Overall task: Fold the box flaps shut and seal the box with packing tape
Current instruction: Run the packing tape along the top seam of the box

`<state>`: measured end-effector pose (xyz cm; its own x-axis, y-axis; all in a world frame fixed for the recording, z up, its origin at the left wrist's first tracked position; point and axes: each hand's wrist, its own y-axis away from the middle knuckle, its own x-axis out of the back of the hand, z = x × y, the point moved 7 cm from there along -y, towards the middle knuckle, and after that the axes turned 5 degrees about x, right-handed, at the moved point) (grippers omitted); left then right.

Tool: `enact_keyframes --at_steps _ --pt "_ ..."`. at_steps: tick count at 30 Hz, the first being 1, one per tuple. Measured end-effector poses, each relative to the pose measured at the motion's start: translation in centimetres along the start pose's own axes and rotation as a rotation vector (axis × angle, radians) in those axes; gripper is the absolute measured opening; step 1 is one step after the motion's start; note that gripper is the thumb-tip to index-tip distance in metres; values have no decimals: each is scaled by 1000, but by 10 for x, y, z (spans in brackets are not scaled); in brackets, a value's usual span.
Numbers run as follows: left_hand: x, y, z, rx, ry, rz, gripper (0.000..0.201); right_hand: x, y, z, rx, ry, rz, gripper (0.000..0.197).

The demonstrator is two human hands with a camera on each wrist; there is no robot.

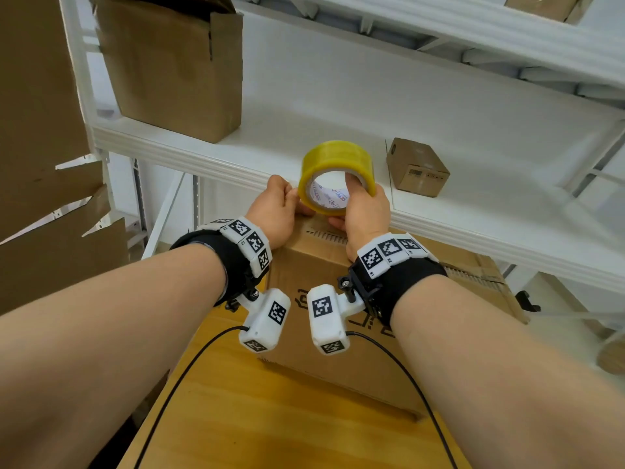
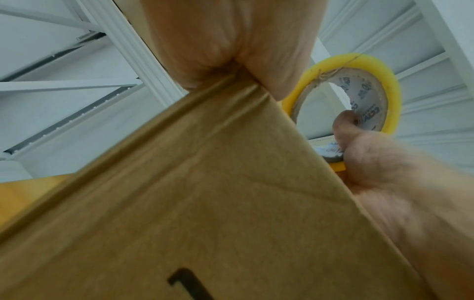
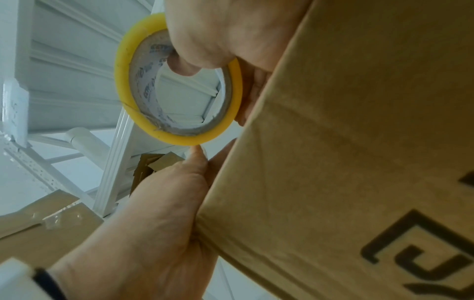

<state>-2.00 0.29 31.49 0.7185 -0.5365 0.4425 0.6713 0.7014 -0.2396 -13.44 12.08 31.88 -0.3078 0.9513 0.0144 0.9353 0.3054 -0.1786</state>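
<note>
Two hands meet at the far top edge of the cardboard box (image 1: pixel 324 275), which stands on my wooden bench (image 1: pixel 270 418) with its top flaps folded down. My right hand (image 1: pixel 363 211) grips the yellow tape roll (image 1: pixel 338 170), one of its fingers hooked through the printed core and the thumb under the rim, holding the roll upright just above the box's far edge. My left hand (image 1: pixel 277 214) rests on that same edge beside the roll, its fingers (image 3: pixel 197 154) curled with a tip touching the roll's outer rim; whether it pinches a tape end I cannot tell. Beyond, a white shelf (image 1: pixel 338 106) carries a small carton (image 1: pixel 417 167) and a large open box (image 1: pixel 176 66).
</note>
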Motion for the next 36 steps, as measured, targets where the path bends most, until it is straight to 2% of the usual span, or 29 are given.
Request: enact_keyframes --at_steps 8,11,15,18,21,23,26,29,36 --pt "1 0 -2 29 47 23 17 1 2 -2 29 -24 -22 19" --pt "3 -6 -12 91 86 17 21 0 2 -2 19 -13 -37 19" --pt "4 -19 -22 179 287 -58 25 0 0 -1 25 21 -52 17" --pt "8 -20 -21 266 475 -56 25 0 -2 0 35 50 -55 16" --pt "9 -21 -19 297 501 -63 28 0 -4 2 21 56 -53 20" --pt "9 -20 -18 276 461 -53 30 -1 -4 4 16 63 -47 27" --pt "6 -16 -15 156 284 -55 33 1 -3 4 0 40 -39 28" --pt "-1 -8 -13 80 144 -62 25 3 -3 3 -5 51 -17 28" --pt "-1 -4 0 -36 9 10 17 4 -4 1 -5 73 0 45"
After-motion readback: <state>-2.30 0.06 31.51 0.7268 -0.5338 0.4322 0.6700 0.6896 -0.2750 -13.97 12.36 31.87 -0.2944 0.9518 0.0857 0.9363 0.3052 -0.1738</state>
